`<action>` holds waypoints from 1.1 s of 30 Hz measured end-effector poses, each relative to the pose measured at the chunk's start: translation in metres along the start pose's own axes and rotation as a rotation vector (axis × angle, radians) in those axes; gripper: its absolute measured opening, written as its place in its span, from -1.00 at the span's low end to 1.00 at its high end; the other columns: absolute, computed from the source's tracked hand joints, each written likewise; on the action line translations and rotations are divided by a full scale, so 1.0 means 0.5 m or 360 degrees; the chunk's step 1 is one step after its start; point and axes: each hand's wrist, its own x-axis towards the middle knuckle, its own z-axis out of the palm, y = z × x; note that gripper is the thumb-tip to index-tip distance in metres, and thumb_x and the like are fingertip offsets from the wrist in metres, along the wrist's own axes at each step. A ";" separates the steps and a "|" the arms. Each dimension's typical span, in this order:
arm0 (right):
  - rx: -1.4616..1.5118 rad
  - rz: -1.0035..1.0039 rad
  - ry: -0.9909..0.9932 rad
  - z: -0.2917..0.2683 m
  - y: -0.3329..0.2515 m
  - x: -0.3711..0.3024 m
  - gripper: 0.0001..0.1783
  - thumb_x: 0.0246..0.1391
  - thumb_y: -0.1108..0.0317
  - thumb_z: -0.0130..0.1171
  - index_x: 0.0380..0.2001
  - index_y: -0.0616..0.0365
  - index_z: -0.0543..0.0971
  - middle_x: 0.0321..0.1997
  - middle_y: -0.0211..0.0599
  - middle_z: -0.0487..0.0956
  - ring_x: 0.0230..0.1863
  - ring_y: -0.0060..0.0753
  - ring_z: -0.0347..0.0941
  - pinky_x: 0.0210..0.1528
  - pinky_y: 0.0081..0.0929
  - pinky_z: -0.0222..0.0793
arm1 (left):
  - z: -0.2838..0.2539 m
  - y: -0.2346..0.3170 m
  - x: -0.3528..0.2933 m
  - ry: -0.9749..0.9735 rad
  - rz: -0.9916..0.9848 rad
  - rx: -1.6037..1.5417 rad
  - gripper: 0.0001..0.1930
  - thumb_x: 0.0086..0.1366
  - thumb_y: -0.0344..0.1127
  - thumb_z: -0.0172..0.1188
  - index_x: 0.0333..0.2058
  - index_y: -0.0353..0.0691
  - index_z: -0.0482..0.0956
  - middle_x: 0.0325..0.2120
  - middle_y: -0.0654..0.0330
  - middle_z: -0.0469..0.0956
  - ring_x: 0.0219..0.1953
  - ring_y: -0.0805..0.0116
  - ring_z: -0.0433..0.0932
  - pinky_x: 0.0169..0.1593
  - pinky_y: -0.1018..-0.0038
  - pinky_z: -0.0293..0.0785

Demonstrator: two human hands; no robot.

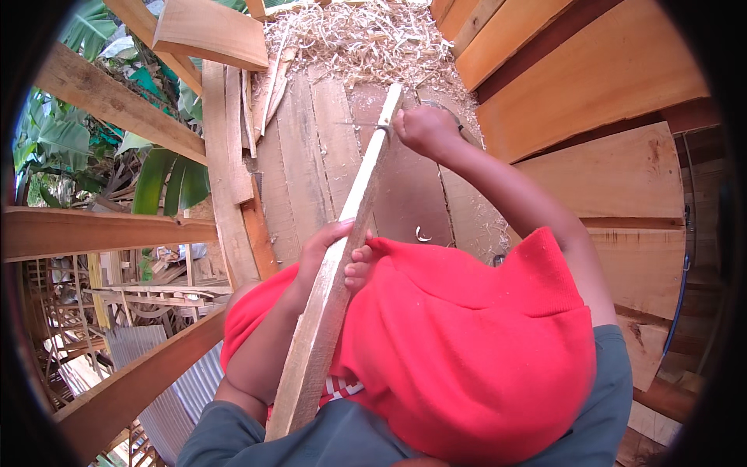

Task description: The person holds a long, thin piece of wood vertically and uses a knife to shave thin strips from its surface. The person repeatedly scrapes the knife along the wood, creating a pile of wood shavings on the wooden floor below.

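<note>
A long squared wooden batten (pixel 354 204) slants from my lap toward the far floor, pale and freshly cut along its upper face. My left hand (pixel 327 257) is wrapped around its middle, thumb on one side and fingertips on the other. Close to the far end, my right hand (pixel 428 128) is closed in a fist beside the batten. A thin dark knife blade (pixel 359 124) lies crosswise on the wood there and sticks out to the left. The knife's handle is hidden inside the fist. The batten's near end rests against red cloth (pixel 467 335) over my lap.
Curly wood shavings (pixel 366 39) are heaped at the far end of the plank floor (pixel 299 156). A board wall (pixel 591 70) rises on the right. Open wooden rails (pixel 117 229) run along the left, with plants and corrugated sheet (pixel 148 358) beyond.
</note>
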 end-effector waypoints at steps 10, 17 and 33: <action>-0.0025 0.0116 0.0159 0.050 0.068 0.035 -0.40 0.34 0.07 -0.23 -0.53 0.22 0.65 -0.49 0.12 0.62 -0.39 0.18 0.61 -0.26 0.09 0.51 | 0.011 0.007 0.015 0.0050 0.0003 0.0099 -0.64 0.36 0.02 0.07 -0.15 -0.18 0.44 -0.51 0.33 0.33 -0.61 0.56 0.29 -0.58 0.62 0.26; 0.0067 -0.0769 -0.0137 -0.005 -0.028 0.004 -0.44 0.32 0.11 -0.17 -0.59 0.19 0.64 -0.55 0.04 0.62 -0.48 0.10 0.60 -0.33 0.01 0.53 | -0.011 0.001 0.008 -0.0053 0.0007 -0.0082 -0.63 0.35 0.03 0.09 -0.15 -0.18 0.46 -0.52 0.34 0.33 -0.61 0.56 0.29 -0.58 0.61 0.27; -0.0172 0.0016 0.0125 0.046 0.061 0.076 -0.39 0.36 0.07 -0.24 -0.57 0.21 0.63 -0.46 0.08 0.66 -0.46 0.11 0.62 -0.33 0.02 0.56 | -0.009 0.017 0.004 0.0010 0.0029 -0.0069 -0.58 0.41 0.01 0.00 -0.06 -0.27 0.45 -0.53 0.29 0.32 -0.63 0.53 0.29 -0.61 0.59 0.32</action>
